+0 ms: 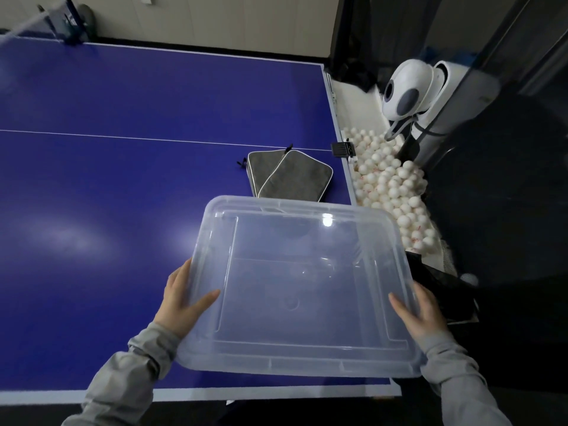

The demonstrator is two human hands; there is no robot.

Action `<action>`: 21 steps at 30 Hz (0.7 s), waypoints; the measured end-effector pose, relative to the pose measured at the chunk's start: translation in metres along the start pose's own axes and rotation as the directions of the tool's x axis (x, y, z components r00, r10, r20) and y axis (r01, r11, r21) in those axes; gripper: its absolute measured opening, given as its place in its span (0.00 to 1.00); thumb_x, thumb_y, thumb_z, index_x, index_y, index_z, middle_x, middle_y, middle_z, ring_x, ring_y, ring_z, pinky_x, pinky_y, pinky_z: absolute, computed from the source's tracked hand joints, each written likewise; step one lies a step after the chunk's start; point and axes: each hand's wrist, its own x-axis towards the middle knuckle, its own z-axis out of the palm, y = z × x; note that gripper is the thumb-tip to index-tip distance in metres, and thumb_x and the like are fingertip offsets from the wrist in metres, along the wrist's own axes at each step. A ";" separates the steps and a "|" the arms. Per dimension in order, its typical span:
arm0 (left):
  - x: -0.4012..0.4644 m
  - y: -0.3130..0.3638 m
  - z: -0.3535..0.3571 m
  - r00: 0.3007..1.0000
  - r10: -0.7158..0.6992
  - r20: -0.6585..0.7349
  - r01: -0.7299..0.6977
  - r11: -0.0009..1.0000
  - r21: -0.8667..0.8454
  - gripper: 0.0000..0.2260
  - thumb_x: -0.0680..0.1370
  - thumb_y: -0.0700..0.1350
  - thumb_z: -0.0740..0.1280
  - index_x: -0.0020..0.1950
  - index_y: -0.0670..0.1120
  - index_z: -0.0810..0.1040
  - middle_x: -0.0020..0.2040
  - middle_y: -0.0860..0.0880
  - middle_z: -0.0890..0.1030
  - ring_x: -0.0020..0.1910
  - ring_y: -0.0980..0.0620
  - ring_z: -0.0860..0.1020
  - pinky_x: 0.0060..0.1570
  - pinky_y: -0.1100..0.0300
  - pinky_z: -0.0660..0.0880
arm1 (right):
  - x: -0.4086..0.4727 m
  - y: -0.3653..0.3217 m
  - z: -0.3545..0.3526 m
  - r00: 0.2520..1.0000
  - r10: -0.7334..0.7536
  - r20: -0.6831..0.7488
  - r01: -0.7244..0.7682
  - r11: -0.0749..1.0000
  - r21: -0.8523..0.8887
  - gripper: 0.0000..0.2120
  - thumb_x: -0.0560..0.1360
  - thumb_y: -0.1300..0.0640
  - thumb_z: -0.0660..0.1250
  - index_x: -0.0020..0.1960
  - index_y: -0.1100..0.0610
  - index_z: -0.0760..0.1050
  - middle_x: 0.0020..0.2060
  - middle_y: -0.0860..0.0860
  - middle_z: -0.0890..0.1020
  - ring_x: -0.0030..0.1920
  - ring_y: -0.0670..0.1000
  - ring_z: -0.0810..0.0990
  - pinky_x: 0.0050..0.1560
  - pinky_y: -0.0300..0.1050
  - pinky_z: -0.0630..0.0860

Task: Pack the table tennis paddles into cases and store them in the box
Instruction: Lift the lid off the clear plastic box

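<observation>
Both hands, left (181, 298) and right (422, 312), grip a clear rectangular plastic lid (302, 284) over the glossy blue desk (123, 179), partly hiding two grey fabric cases (289, 175) at 12 o'clock.

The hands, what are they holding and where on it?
Both hold the clear plastic lid: left hand grips its left edge, right hand its right edge, thumbs on top.

- Blue table tennis table (123, 118): white centre line and white edge lines.
- Net post clamp (69, 21): at the table's far left corner.
- White ball machine (408, 87): beyond the table's right edge.
- White balls (390, 182): heaped in a tray along the table's right edge, below the machine.
</observation>
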 end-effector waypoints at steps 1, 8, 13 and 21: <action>0.000 0.007 -0.002 1.000 0.021 -0.007 -0.021 1.000 -0.007 0.37 0.69 0.48 0.74 0.74 0.47 0.60 0.65 0.49 0.65 0.68 0.49 0.64 0.70 0.50 0.60 | 0.001 -0.004 -0.002 1.000 -0.016 -0.026 0.016 1.000 0.005 0.26 0.73 0.58 0.68 0.69 0.60 0.65 0.68 0.58 0.67 0.68 0.57 0.66 0.68 0.48 0.62; 0.024 0.051 -0.019 1.000 0.015 -0.003 -0.015 0.972 -0.233 0.32 0.72 0.34 0.70 0.73 0.46 0.60 0.41 0.40 0.74 0.32 0.48 0.75 0.33 0.58 0.77 | 0.032 -0.047 0.000 0.987 -0.099 -0.127 0.109 0.991 0.075 0.23 0.73 0.58 0.68 0.67 0.59 0.68 0.59 0.54 0.76 0.57 0.51 0.74 0.57 0.37 0.65; 0.058 0.057 -0.044 0.996 -0.016 -0.093 -0.002 0.981 -0.191 0.32 0.70 0.36 0.73 0.71 0.45 0.65 0.31 0.45 0.73 0.17 0.57 0.70 0.19 0.65 0.70 | 0.060 -0.084 0.014 0.984 -0.115 -0.135 0.124 0.990 0.059 0.21 0.72 0.55 0.70 0.62 0.60 0.71 0.48 0.55 0.77 0.48 0.56 0.76 0.57 0.51 0.72; 0.125 0.064 -0.125 0.963 -0.089 -0.255 0.041 0.981 -0.188 0.25 0.67 0.42 0.77 0.59 0.45 0.70 0.32 0.47 0.76 0.16 0.59 0.73 0.17 0.67 0.71 | 0.107 -0.182 0.075 0.979 -0.148 -0.143 0.156 0.987 0.048 0.22 0.69 0.49 0.72 0.55 0.61 0.74 0.42 0.57 0.78 0.41 0.52 0.75 0.52 0.52 0.76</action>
